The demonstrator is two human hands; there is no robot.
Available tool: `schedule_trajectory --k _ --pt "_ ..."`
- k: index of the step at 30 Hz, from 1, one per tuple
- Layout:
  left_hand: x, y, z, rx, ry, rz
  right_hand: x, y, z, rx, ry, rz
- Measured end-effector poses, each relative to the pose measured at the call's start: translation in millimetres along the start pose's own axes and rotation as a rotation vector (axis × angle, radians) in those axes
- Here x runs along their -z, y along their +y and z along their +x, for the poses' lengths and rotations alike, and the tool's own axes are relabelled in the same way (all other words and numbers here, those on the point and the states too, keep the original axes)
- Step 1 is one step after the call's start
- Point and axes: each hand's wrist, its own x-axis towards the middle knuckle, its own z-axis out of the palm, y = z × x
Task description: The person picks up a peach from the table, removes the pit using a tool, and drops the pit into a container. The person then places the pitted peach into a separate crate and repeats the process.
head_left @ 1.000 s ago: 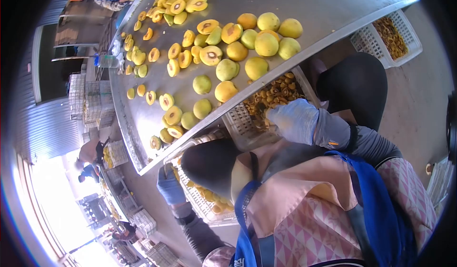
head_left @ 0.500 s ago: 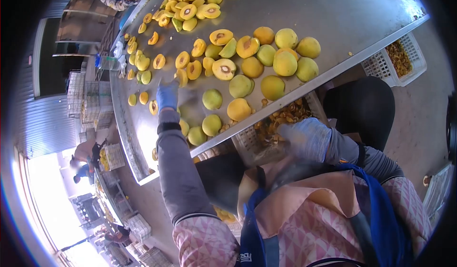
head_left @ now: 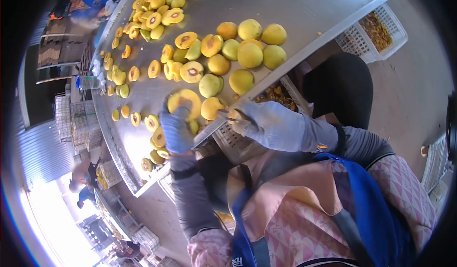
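Whole and halved fruit point(head_left: 209, 60) crowd the bench point(head_left: 295, 10) near its front edge, while its far right stretch lies open.

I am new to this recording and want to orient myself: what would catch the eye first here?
First, the yellow fruit, whole and halved, spread across the steel table. Next, at the table's near edge, the gloved left hand holds one halved fruit, while the gloved right hand brings a small tool beside it. Below the edge, a white basket holds pits.
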Motion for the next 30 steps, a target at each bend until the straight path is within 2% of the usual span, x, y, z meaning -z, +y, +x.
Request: schedule_trajectory --k 1,4,6,7,9,10,13,23,25,29,30 --pt "-18.6 1.3 -19.9 0.054 0.010 -0.071 -2.9 -1.2 1.0 -0.010 0.003 -0.001" --pt "-52.9 -7.1 -53.3 0.016 -0.055 -0.135 -9.7 -2.0 -1.2 0.039 0.099 -0.014" --pt "-67.5 -11.0 -65.4 0.022 0.107 -0.426 -10.9 -2.0 -5.9 0.026 0.084 -0.053" --pt "-70.1 -13.0 -67.5 0.020 0.107 -0.427 -11.2 -2.3 -7.3 0.014 0.069 -0.086" --pt "-73.0 -17.7 -70.3 -0.134 0.015 -0.357 -11.0 -2.6 -9.2 0.005 0.071 -0.087" --pt "-78.5 -19.6 -72.7 -0.129 0.106 -0.319 -10.9 -2.7 -9.8 -0.009 0.074 -0.088" --pt "-81.8 -22.1 -72.1 -0.149 0.162 -0.232 -8.8 -1.9 -11.0 0.003 0.069 -0.147" --pt "-79.0 -21.5 -70.7 -0.072 0.124 -0.154 -4.6 -1.7 -17.8 0.047 0.078 -0.190" --pt "-79.4 -16.3 -71.1 -0.094 0.071 0.025 -4.0 -1.1 -20.9 0.074 0.010 -0.212" --pt "-70.8 -13.0 -67.5 -0.026 0.070 -0.003 -4.0 0.8 -21.4 0.107 0.017 -0.190" --pt "-61.0 -14.5 -61.8 0.004 -0.050 0.013 -0.5 -1.6 -20.1 0.089 -0.037 -0.195"
